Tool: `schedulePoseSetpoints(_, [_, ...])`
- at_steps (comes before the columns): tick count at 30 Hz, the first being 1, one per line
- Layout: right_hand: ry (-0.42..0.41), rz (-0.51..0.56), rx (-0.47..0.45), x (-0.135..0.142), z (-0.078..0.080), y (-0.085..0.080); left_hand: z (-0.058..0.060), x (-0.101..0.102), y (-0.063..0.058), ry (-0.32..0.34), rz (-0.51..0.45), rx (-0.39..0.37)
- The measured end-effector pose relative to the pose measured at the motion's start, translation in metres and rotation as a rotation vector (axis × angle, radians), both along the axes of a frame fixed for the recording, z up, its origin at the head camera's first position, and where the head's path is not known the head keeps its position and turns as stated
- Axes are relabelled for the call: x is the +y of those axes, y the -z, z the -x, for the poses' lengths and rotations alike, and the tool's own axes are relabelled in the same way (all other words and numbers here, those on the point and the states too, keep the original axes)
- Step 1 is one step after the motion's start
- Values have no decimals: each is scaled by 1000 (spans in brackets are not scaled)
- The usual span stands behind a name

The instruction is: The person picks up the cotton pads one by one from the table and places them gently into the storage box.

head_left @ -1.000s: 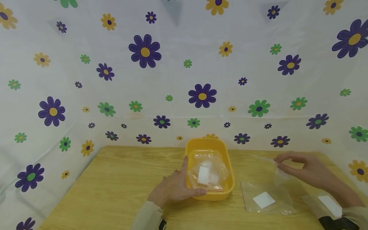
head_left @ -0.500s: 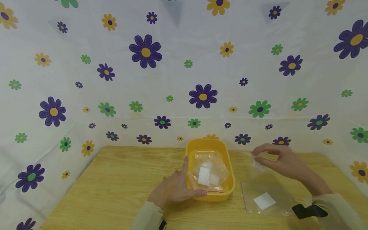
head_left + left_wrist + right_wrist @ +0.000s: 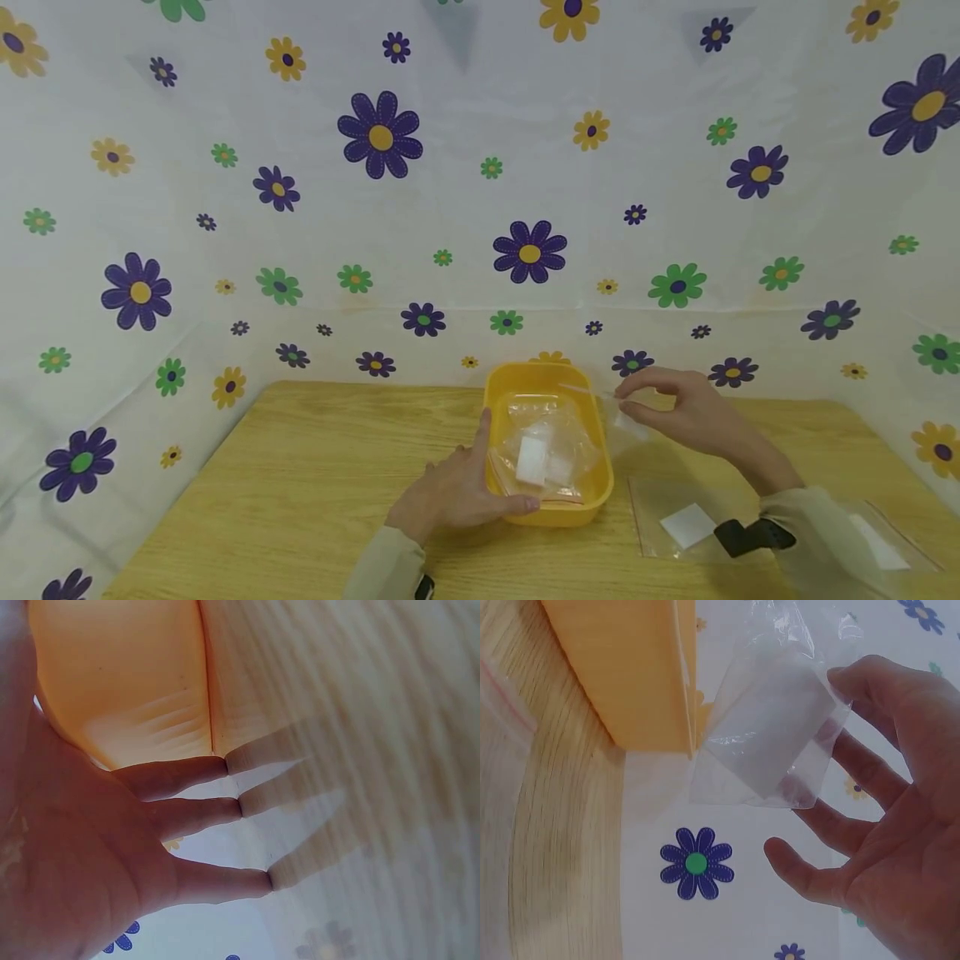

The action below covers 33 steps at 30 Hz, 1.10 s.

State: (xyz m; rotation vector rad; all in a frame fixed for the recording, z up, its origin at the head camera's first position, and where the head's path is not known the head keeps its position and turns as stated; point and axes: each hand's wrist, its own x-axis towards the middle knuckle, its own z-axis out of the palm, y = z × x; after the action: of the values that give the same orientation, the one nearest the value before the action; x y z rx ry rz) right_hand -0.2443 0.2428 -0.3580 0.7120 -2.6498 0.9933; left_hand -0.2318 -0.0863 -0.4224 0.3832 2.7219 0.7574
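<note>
My right hand pinches a clear zip bag by its edge, and a flat white piece shows through the plastic. The bag hangs at the right rim of a yellow bin. Inside the bin lie clear bags with white pieces; how many is unclear. My left hand rests against the bin's near left corner, thumb along the near rim and index finger up the left side. In the left wrist view, its other fingers are straight, with their tips touching the tabletop.
Right of the bin, a flat clear bag with a white square lies on the wooden table. Another bag with a white piece lies farther right, partly behind the right sleeve. A flowered curtain encloses the table's back and sides.
My right hand has moved left with the pinched bag, from the table's right side to the bin's right rim. My left hand and the bin have stayed in place.
</note>
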Motion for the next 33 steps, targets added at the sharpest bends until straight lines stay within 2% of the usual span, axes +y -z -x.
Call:
schedulePoseSetpoints(12, [-27, 4, -11, -34, 16, 4, 0, -1, 1, -5, -4, -9])
schedulePoseSetpoints(20, [-49, -4, -68, -52, 23, 13, 1, 0, 0, 3, 7, 7])
schedulePoseSetpoints(28, [-63, -89, -78, -71, 29, 23, 1, 1, 2, -5, 18, 0])
schedulePoseSetpoints(33, [-49, -187, -66, -83, 31, 29, 1, 0, 0, 1, 27, 6])
